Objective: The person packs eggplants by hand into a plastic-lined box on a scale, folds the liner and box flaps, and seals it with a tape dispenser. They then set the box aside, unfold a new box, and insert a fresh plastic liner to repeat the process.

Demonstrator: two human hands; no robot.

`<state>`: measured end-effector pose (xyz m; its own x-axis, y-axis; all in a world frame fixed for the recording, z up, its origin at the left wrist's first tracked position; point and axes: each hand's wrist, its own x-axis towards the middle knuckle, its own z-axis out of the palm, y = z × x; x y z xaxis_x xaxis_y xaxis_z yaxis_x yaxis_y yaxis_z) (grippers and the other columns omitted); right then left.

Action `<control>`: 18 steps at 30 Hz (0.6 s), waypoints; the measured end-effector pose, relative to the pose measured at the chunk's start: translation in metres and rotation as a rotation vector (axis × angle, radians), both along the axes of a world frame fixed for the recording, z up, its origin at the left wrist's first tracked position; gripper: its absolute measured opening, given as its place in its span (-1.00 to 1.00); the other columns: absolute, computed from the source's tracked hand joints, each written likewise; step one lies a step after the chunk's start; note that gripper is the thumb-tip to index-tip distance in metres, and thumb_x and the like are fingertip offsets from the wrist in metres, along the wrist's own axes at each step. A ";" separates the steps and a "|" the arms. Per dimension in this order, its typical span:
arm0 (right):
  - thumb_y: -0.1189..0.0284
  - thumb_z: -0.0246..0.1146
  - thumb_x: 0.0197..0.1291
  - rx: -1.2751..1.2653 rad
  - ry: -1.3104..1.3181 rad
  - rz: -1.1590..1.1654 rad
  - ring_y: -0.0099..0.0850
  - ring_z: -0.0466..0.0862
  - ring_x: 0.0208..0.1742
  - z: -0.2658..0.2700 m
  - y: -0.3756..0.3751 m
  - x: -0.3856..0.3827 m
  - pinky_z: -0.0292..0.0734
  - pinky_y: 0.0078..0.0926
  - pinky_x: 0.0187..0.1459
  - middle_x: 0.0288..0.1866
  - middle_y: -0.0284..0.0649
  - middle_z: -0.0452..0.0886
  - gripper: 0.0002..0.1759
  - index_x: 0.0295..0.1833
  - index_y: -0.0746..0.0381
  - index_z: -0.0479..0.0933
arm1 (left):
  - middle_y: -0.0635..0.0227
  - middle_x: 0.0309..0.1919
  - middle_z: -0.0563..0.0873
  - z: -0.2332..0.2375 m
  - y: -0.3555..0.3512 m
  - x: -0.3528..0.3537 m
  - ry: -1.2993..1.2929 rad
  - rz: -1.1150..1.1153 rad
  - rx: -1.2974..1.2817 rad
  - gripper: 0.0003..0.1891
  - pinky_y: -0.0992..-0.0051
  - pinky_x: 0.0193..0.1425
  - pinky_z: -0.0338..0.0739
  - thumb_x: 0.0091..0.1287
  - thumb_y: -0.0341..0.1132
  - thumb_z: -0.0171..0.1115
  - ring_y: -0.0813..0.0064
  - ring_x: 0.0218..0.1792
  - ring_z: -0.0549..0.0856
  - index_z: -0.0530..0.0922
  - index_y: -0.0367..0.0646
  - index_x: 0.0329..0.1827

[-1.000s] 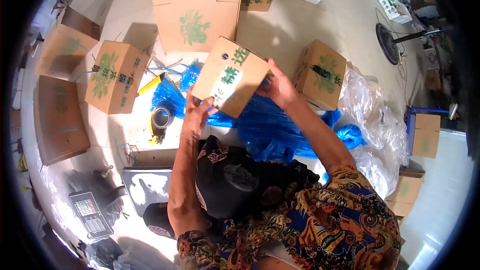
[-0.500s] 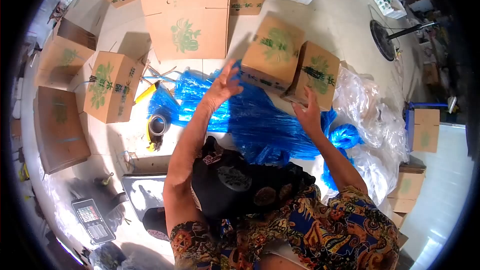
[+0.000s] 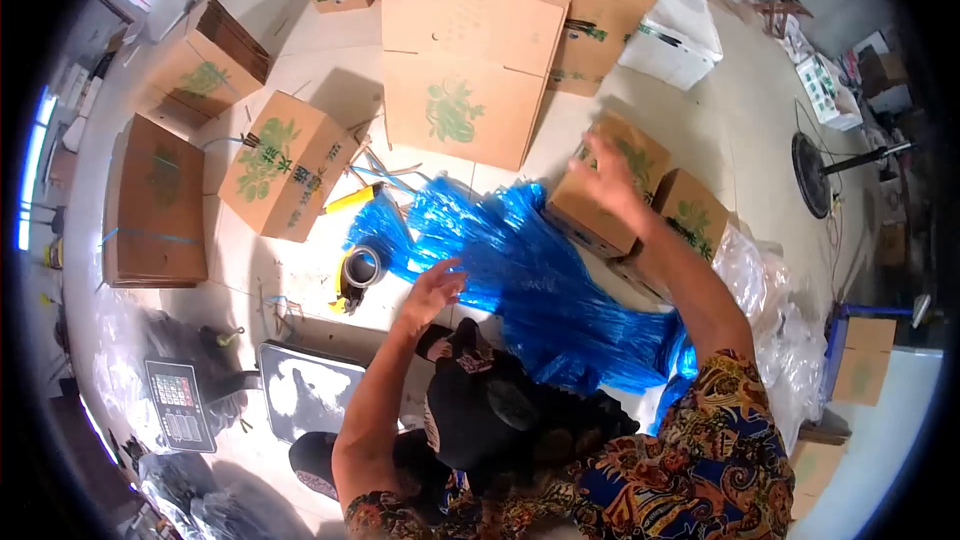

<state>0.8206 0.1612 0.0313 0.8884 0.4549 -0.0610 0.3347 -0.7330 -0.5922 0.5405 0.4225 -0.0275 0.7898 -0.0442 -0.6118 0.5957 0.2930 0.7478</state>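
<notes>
My right hand (image 3: 606, 178) lies with spread fingers on top of a closed cardboard box (image 3: 585, 220) printed in green. That box stands on the floor against a second, similar box (image 3: 692, 212). My left hand (image 3: 432, 290) hovers open and holds nothing, just above a big bundle of blue plastic strapping (image 3: 530, 285) spread on the floor in front of me. A tape roll (image 3: 362, 267) lies just left of that hand, and a yellow-handled cutter (image 3: 352, 199) lies a little farther off.
Another closed box (image 3: 285, 175) stands at left, beside a strapped flat cardboard bundle (image 3: 155, 202). A stack of flat cartons (image 3: 465, 70) lies ahead, with a white foam box (image 3: 675, 40) beyond. A scale platform (image 3: 305, 390) with its keypad (image 3: 180, 405) sits near left. Clear plastic bags (image 3: 775, 325) and a fan (image 3: 815, 175) are at right.
The box held up in both hands a second ago now stands on the floor beside the other box. My left hand has drawn back over the blue strapping; my right hand rests on the box.
</notes>
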 end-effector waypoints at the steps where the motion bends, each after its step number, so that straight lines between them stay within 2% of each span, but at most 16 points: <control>1: 0.17 0.36 0.15 0.139 -0.006 -0.006 0.03 0.41 0.35 -0.002 0.012 0.029 0.39 -0.11 0.29 0.40 0.14 0.32 -0.30 0.32 0.29 0.35 | 0.12 0.18 0.61 0.000 0.010 -0.008 0.009 0.015 0.040 -0.42 0.22 0.20 0.53 0.33 -0.23 0.26 0.23 0.10 0.65 0.35 -0.12 0.41; 2: 0.17 0.38 0.11 0.277 -0.008 -0.005 0.00 0.43 0.34 -0.004 0.026 0.057 0.40 -0.12 0.28 0.36 0.13 0.37 -0.25 0.34 0.30 0.32 | 0.10 0.17 0.61 0.001 0.016 -0.014 0.020 0.037 0.078 -0.43 0.23 0.20 0.53 0.34 -0.23 0.24 0.22 0.10 0.65 0.35 -0.13 0.40; 4: 0.16 0.45 0.02 0.255 -0.030 -0.191 -0.03 0.44 0.34 0.025 0.064 0.091 0.41 -0.17 0.27 0.36 0.12 0.37 -0.08 0.41 0.34 0.22 | 0.07 0.16 0.61 0.019 0.023 -0.024 0.016 0.075 0.075 -0.44 0.23 0.21 0.52 0.35 -0.21 0.20 0.23 0.10 0.65 0.35 -0.17 0.39; 5: 0.15 0.49 -0.04 0.425 0.050 -0.220 -0.04 0.41 0.37 0.018 0.076 0.117 0.37 -0.20 0.30 0.42 0.13 0.30 0.09 0.48 0.37 0.06 | 0.07 0.15 0.62 0.031 0.024 -0.027 0.025 0.084 0.079 -0.43 0.25 0.21 0.52 0.34 -0.20 0.20 0.23 0.10 0.65 0.35 -0.17 0.39; 6: 0.15 0.52 -0.08 0.512 0.271 -0.341 -0.06 0.35 0.41 0.043 0.091 0.121 0.31 -0.14 0.34 0.47 0.14 0.21 0.19 0.52 0.37 -0.05 | 0.07 0.14 0.62 0.026 0.027 -0.034 0.039 0.104 0.062 -0.43 0.28 0.19 0.53 0.34 -0.19 0.20 0.24 0.10 0.65 0.35 -0.17 0.39; 8: 0.20 0.54 -0.10 0.690 0.372 -0.414 -0.06 0.28 0.45 0.030 0.105 0.155 0.23 -0.08 0.38 0.49 0.11 0.17 0.26 0.55 0.35 -0.13 | 0.07 0.14 0.62 0.030 0.031 -0.049 0.010 0.159 0.040 -0.43 0.31 0.18 0.52 0.33 -0.20 0.20 0.26 0.09 0.65 0.35 -0.19 0.39; 9: 0.25 0.55 -0.10 0.762 0.423 -0.448 -0.10 0.25 0.47 0.031 0.111 0.162 0.18 -0.06 0.39 0.50 0.05 0.17 0.25 0.55 0.34 -0.14 | 0.05 0.14 0.62 0.029 0.032 -0.059 0.001 0.196 0.036 -0.42 0.32 0.16 0.52 0.34 -0.19 0.20 0.27 0.08 0.65 0.35 -0.20 0.39; 10: 0.28 0.52 -0.07 0.812 0.504 -0.440 -0.14 0.22 0.49 0.025 0.114 0.175 0.13 -0.10 0.42 0.50 0.00 0.18 0.22 0.55 0.31 -0.15 | 0.04 0.14 0.62 0.030 0.032 -0.066 0.041 0.240 0.029 -0.44 0.39 0.13 0.54 0.33 -0.27 0.20 0.30 0.06 0.66 0.34 -0.24 0.38; 12: 0.33 0.51 -0.06 0.845 0.569 -0.363 -0.19 0.36 0.39 0.007 0.120 0.200 0.26 -0.17 0.36 0.40 -0.04 0.33 0.05 0.49 0.31 0.05 | 0.03 0.14 0.62 0.021 0.031 -0.086 0.049 0.293 0.001 -0.41 0.39 0.12 0.54 0.31 -0.25 0.21 0.30 0.07 0.65 0.34 -0.25 0.38; 15: 0.38 0.50 -0.06 0.873 0.625 -0.228 -0.24 0.50 0.25 0.011 0.124 0.199 0.43 -0.28 0.23 0.24 -0.10 0.49 -0.16 0.35 0.30 0.29 | 0.04 0.14 0.62 0.013 0.025 -0.102 0.094 0.372 -0.029 -0.40 0.40 0.11 0.53 0.29 -0.24 0.22 0.32 0.07 0.64 0.34 -0.26 0.38; 18: 0.43 0.48 -0.07 0.882 0.493 -0.226 -0.29 0.60 0.09 0.032 0.136 0.161 0.54 -0.36 0.08 0.06 -0.19 0.60 -0.35 0.19 0.28 0.45 | 0.11 0.14 0.62 0.004 0.019 -0.106 0.077 0.332 -0.005 -0.37 0.33 0.15 0.51 0.31 -0.11 0.23 0.31 0.09 0.63 0.34 -0.21 0.39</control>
<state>0.9815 0.2969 0.0631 0.9254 0.3402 -0.1668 -0.1817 0.0122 -0.9833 0.4344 0.4418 -0.0237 0.7129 0.2041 -0.6709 0.5222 0.4840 0.7022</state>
